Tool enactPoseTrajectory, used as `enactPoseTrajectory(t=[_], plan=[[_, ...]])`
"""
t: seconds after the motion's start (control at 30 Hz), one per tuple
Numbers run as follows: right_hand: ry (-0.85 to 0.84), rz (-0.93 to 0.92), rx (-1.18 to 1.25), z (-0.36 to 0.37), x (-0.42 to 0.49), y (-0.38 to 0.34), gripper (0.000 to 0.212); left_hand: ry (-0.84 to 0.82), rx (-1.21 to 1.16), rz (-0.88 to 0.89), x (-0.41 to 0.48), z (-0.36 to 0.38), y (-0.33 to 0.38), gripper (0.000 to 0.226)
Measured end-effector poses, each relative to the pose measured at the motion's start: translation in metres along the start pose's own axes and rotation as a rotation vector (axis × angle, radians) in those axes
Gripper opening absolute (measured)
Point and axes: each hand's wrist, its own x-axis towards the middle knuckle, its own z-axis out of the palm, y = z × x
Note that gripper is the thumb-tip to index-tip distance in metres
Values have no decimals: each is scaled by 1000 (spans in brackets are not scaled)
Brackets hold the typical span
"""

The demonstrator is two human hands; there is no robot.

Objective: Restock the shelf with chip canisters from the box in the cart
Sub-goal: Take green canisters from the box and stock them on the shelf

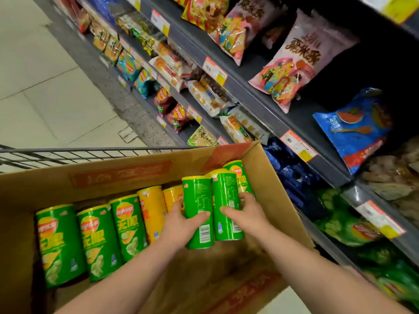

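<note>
Reaches up from the bottom edge of the frame with two bare forearms into an open cardboard box [113, 175], set in a wire cart [68, 152] at middle left. Wraps the left hand [181, 223] round one green canister [198, 196] held on end, thumb across its front, fingers [177, 206] curled behind its left side. Wraps the right hand [247, 214] round a second green canister [226, 191] just beside it, fingers [248, 197] tucked between that and a third canister [240, 175] leaning in the box's far right corner. Grips both low, near the bases, so risks swinging the tops together on the way out, already touching or nearly so. Risks toppling the third canister on lifting away its neighbour. Risks a slip too, given glossy sides and one-handed grips. Leaves the row of green canisters [95, 239] and the yellow canisters [150, 209] lying at lower left and centre, off the likely lift path. Needs to clear the box's right wall before swinging toward the shelf [260, 94] at right; could jolt a canister loose by clipping it. Shows only bags [294, 64] on that shelf, no canister slot, so cannot tell the destination.
</note>
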Motion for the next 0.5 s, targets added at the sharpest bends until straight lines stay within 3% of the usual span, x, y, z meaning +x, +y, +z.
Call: enactPoseTrajectory(t=[0.37, 0.5], plan=[[260, -26, 305, -78, -77, 48, 51, -124, 109, 210, -54, 62, 59, 75], [386, 4, 417, -101, -115, 88, 45, -226, 161, 303, -90, 100, 71, 62]])
